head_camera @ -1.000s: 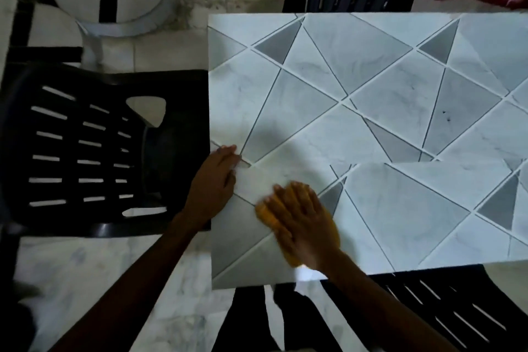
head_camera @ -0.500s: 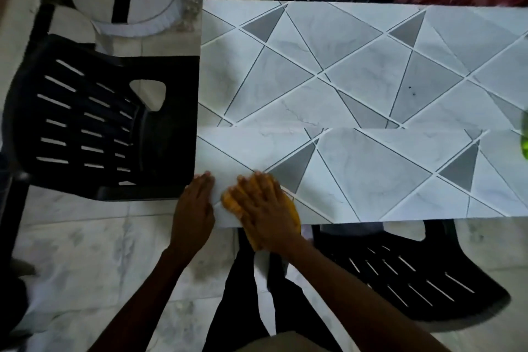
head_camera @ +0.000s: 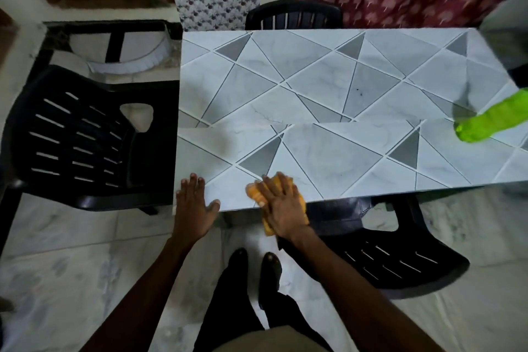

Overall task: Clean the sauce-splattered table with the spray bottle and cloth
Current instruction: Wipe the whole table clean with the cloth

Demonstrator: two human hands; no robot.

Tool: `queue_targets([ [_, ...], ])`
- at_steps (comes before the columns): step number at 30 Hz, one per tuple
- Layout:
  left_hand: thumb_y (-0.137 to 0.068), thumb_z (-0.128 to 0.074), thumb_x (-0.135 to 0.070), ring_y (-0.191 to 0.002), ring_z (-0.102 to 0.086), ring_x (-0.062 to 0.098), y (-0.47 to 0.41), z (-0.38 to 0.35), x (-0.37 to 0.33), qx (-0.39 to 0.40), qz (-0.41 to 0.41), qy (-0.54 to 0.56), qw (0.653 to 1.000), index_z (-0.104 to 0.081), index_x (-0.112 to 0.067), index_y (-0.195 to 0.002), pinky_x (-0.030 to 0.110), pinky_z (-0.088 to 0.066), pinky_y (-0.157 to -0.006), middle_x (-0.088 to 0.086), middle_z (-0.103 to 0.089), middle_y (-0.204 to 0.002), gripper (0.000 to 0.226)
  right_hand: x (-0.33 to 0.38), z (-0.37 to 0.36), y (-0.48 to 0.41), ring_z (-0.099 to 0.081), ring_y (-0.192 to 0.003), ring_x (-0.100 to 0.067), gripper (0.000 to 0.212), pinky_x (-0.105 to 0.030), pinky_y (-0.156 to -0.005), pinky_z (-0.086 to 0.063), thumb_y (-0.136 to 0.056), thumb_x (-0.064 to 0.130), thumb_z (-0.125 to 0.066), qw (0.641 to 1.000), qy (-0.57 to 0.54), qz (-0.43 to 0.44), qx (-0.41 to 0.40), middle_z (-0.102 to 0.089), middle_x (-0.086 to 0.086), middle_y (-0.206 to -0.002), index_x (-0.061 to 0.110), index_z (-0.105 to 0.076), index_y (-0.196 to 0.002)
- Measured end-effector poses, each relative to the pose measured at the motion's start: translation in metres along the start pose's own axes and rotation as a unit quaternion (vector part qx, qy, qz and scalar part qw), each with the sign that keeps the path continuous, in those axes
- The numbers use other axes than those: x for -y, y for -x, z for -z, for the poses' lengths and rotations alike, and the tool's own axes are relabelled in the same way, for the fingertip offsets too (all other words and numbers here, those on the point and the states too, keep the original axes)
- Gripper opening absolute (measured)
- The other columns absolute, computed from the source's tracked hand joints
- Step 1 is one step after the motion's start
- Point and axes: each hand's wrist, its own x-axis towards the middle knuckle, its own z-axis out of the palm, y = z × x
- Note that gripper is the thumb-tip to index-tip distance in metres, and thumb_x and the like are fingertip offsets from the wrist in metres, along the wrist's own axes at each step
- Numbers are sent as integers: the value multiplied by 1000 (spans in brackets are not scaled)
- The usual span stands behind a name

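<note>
At the near edge of the patterned table [head_camera: 328, 77], the right hand [head_camera: 284, 207] lies palm-down on an orange cloth [head_camera: 253, 191]. Its fingers are straight and close together and press the cloth flat rather than clench it. Part of the cloth hangs past the edge under the wrist. The left hand [head_camera: 193, 204] rests just beside it at the near-left corner. Its fingers are spread and straight, their tips are on the tabletop, the thumb is out along the edge, and it holds nothing. Both forearms reach forward from below. A green spray bottle [head_camera: 491, 120], blurred, sits at the table's far right, well apart from both hands. Small dark specks [head_camera: 359, 91] mark the middle of the table. A black plastic chair [head_camera: 80, 137] stands to the left.
</note>
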Motion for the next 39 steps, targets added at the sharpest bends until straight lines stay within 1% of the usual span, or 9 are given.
queue_targets([
  [5, -91, -61, -41, -152, 1, 36, 0, 2, -1, 6, -11, -18, 1000, -18, -5, -156, 49, -4, -122, 15, -3, -165, 85, 19, 1, 6, 7, -158, -29, 70, -55, -126, -7, -99, 29, -48, 999, -14, 29, 8, -7, 11, -171, 34, -17, -162],
  [10, -82, -44, -53, -151, 0, 37, 1, 4, 6, 20, -31, -27, 999, -18, -5, -155, 48, -5, -122, 16, -3, -164, 91, -76, 10, 37, -2, -158, -28, 69, -55, -124, -19, -93, 37, -43, 990, -37, -136, -25, -16, 12, -169, 36, -24, -160],
  [13, -82, -39, -55, -151, 2, 38, 0, 2, 6, 23, -33, -36, 999, -19, -4, -155, 45, 0, -121, 17, -3, -164, 92, -89, 19, 44, -10, -157, -32, 65, -53, -124, -19, -97, 26, -51, 976, -68, -202, -43, -24, 6, -168, 30, -30, -158],
  [16, -84, -40, -48, -151, -9, 36, -2, 2, -7, 4, -68, -27, 997, -31, -1, -151, 43, -4, -122, 17, -16, -163, 82, -42, 19, 34, -22, -154, -34, 71, -53, -123, -24, -87, 24, -66, 988, -20, -132, -78, -35, 2, -163, 25, -42, -153],
  [20, -88, -36, -36, -146, -29, 33, -8, -11, -43, -23, -145, 7, 989, -49, -5, -142, 47, -19, -120, 13, -38, -155, 64, 5, 3, 24, 7, -158, -29, 69, -55, -126, -7, -97, 28, -49, 994, -67, -85, -4, -9, 11, -171, 32, -22, -161],
  [25, -94, -46, -7, -147, -29, 30, -22, -29, -96, -30, -141, 67, 987, -47, -7, -144, 43, -20, -121, 11, -40, -154, 50, -1, 8, 4, 8, -158, -31, 66, -57, -126, -7, -102, 30, -45, 997, -39, -64, 4, -8, 7, -171, 34, -16, -162],
  [29, -93, -36, -17, -144, -34, 32, -30, -45, -116, -49, -112, 49, 991, -49, -6, -143, 47, -22, -119, 14, -43, -151, 52, -16, 15, -20, 9, -158, -31, 77, -57, -126, -5, -99, 33, -54, 997, -41, -72, 2, -4, 6, -171, 33, -10, -163],
  [33, -91, -55, -21, -139, -36, 43, -27, -63, -134, -40, -103, -33, 993, -50, -8, -141, 58, -32, -110, 18, -42, -151, 52, -88, 17, -12, 4, -157, -35, 76, -57, -125, -9, -97, 35, -49, 988, -32, -149, -36, -5, 5, -172, 32, -10, -162],
  [39, -91, -36, -29, -133, -45, 45, -5, -83, -193, -9, -140, -59, 988, -51, -10, -141, 61, -41, -103, 17, -44, -150, 56, -251, 29, 45, -3, -157, -37, 72, -58, -124, -16, -98, 33, -49, 958, -39, -277, -62, -9, 6, -171, 32, -15, -162],
])
